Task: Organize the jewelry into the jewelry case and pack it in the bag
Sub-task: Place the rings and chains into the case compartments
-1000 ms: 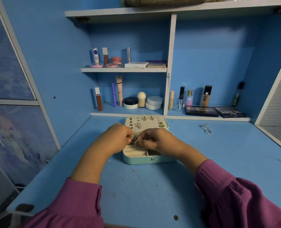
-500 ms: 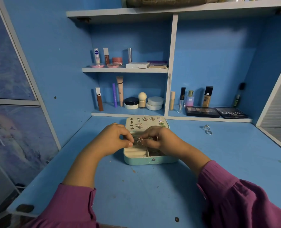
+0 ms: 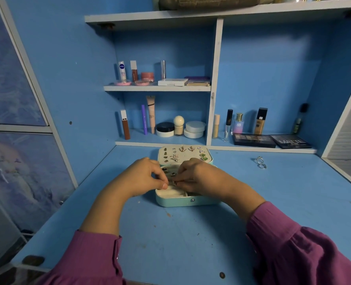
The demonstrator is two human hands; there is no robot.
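A mint-green jewelry case [image 3: 182, 201] lies open in the middle of the blue desk. Its raised lid panel [image 3: 183, 154] carries several earrings. Both hands hover over the case's tray. My right hand [image 3: 201, 177] pinches a small sparkly ring [image 3: 174, 183] just above the cream ring rolls. My left hand [image 3: 143, 177] meets it from the left, fingertips curled and touching the same ring. Two silver rings [image 3: 260, 162] lie loose on the desk to the right. No bag is clearly seen, only a dark olive fabric item [image 3: 209, 2] on the top shelf.
Shelves behind the case hold cosmetics: tubes, jars [image 3: 165, 129] and bottles. Two dark eyeshadow palettes [image 3: 271, 140] lie at the back right. The white desk edge [image 3: 343, 173] slants along the right side. Purple sleeves fill the lower corners.
Both hands have sunk slightly lower over the tray with the ring, which now sits just above the ring rolls. The case and loose rings stayed put.
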